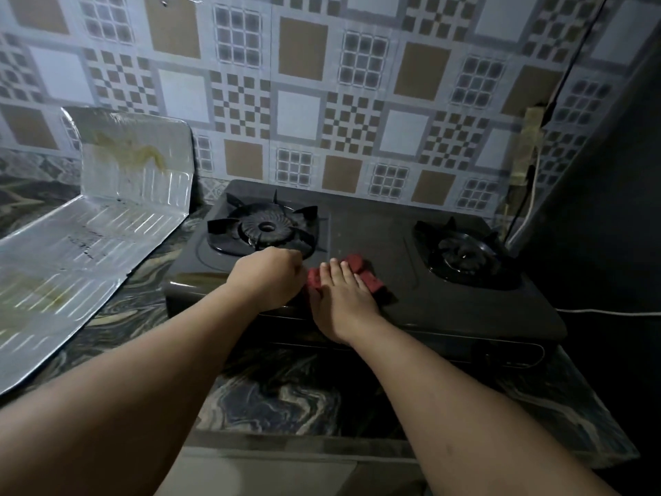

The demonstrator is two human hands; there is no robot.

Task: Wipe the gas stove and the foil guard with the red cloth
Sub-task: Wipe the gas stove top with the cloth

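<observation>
A black two-burner gas stove [386, 238] sits on a marbled counter. The red cloth [363, 272] lies on the stove top between the burners, pressed flat under my right hand [343, 298], whose fingers are spread over it. My left hand [273, 277] is curled at the front edge of the left burner grate [264, 227], touching the cloth's left end; its grip is hidden. The silver foil guard [107, 216] lies folded to the left of the stove, one panel upright against the wall with yellow-brown stains.
The right burner [465, 254] stands near a dark wall on the right. A white cable [608, 312] runs along the counter behind the stove's right end, and cords hang at the wall. The marbled counter [286, 392] extends in front of the stove.
</observation>
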